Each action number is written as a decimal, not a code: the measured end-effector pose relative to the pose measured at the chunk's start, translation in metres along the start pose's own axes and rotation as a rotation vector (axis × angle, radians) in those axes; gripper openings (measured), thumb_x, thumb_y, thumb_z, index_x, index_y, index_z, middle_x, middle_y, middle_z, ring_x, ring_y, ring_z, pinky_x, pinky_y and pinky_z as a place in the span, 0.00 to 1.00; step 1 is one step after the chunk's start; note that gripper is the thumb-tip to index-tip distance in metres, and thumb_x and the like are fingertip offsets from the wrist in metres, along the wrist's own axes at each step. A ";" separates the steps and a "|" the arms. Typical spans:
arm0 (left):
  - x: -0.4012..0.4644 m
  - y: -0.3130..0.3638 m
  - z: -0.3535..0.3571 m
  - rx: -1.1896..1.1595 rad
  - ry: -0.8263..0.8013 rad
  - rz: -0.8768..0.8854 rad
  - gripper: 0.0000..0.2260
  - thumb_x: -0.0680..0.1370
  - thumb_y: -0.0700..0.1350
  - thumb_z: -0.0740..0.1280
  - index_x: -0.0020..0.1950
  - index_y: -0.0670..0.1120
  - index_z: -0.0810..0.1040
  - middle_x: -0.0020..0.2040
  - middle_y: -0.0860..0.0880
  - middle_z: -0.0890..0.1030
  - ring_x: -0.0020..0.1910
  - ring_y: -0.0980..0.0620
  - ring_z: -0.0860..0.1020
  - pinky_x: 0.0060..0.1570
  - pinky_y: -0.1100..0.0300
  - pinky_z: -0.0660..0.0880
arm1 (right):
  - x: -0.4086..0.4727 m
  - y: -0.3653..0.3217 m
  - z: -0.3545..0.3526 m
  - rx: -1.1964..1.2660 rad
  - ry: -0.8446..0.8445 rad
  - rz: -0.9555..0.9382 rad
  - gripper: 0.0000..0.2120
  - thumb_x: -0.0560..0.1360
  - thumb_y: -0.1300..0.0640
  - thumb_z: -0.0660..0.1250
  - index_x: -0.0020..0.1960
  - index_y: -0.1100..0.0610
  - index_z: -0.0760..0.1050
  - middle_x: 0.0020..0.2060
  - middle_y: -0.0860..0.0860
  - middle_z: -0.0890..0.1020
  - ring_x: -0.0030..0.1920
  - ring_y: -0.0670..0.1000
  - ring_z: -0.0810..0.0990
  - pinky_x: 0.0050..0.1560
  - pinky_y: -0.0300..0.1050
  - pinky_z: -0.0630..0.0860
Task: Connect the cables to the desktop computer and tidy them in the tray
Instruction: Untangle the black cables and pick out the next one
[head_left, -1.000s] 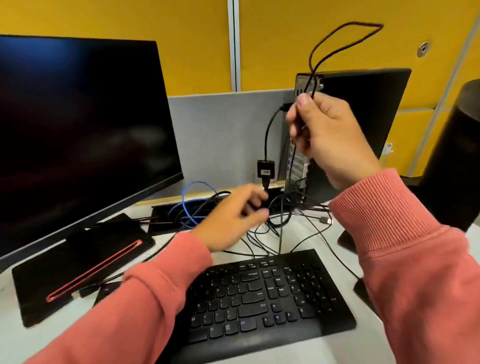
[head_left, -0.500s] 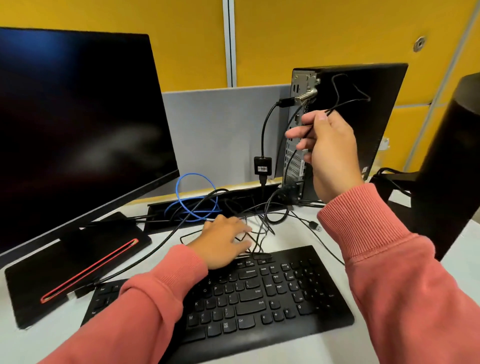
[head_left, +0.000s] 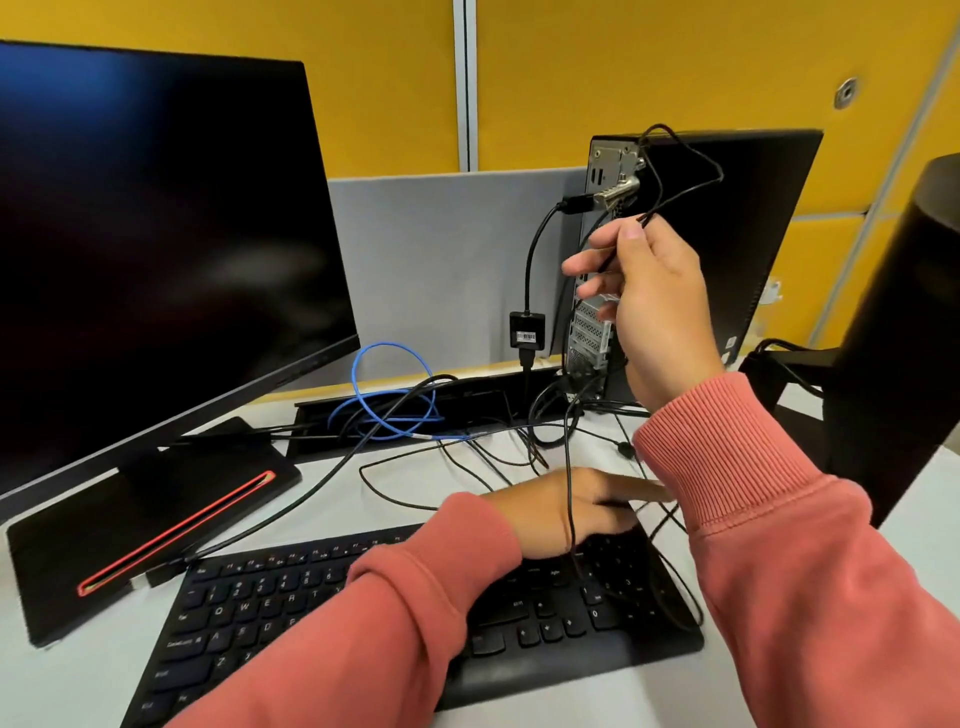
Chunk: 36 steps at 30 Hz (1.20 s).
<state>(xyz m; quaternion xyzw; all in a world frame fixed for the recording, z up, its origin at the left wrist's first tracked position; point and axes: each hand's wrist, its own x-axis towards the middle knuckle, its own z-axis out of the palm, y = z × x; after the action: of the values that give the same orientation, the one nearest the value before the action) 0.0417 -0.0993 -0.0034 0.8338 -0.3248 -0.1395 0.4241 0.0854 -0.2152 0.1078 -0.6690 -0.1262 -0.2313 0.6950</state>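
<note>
White counter (head_left: 914, 525) is carrying a matte black keyboard (head_left: 291, 613) nearest the camera. Left hand (head_left: 566, 514) is lying across its far right corner, fingers stretched flat among thin black cables. Higher, right hand (head_left: 654, 306) is pinching a looped black cable (head_left: 675, 156) beside the upright desktop computer (head_left: 737, 218); a blue cable coil (head_left: 389, 395) is sitting in the tray (head_left: 478, 389) beyond.

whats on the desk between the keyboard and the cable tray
In the head view, loose black cables sprawl there, the blue cable spills out of the tray, and the left hand rests at the keyboard's far edge.
</note>
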 end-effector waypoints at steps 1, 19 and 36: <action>0.002 -0.008 -0.004 0.012 0.055 -0.003 0.13 0.79 0.32 0.63 0.61 0.35 0.81 0.60 0.48 0.84 0.62 0.48 0.79 0.61 0.52 0.74 | 0.000 0.000 -0.001 -0.011 -0.001 -0.010 0.15 0.85 0.55 0.51 0.48 0.51 0.75 0.41 0.51 0.86 0.35 0.43 0.78 0.35 0.35 0.72; 0.008 -0.061 -0.011 0.319 0.450 -0.298 0.16 0.83 0.44 0.62 0.72 0.50 0.75 0.58 0.51 0.79 0.54 0.48 0.78 0.62 0.50 0.75 | -0.003 0.008 -0.005 -0.045 0.022 -0.022 0.15 0.85 0.54 0.50 0.50 0.51 0.75 0.43 0.51 0.87 0.37 0.45 0.79 0.39 0.39 0.71; -0.028 -0.030 -0.071 0.068 0.165 -0.288 0.18 0.76 0.27 0.59 0.46 0.42 0.86 0.51 0.45 0.88 0.50 0.46 0.86 0.46 0.57 0.79 | -0.015 0.043 0.001 0.158 -0.134 0.270 0.14 0.86 0.55 0.50 0.56 0.55 0.73 0.45 0.55 0.88 0.34 0.46 0.78 0.36 0.39 0.70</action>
<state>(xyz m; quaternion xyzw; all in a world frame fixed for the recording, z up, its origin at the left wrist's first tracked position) 0.0695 -0.0240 0.0139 0.8941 -0.1705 -0.1188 0.3967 0.0939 -0.2117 0.0629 -0.6372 -0.0989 -0.0799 0.7601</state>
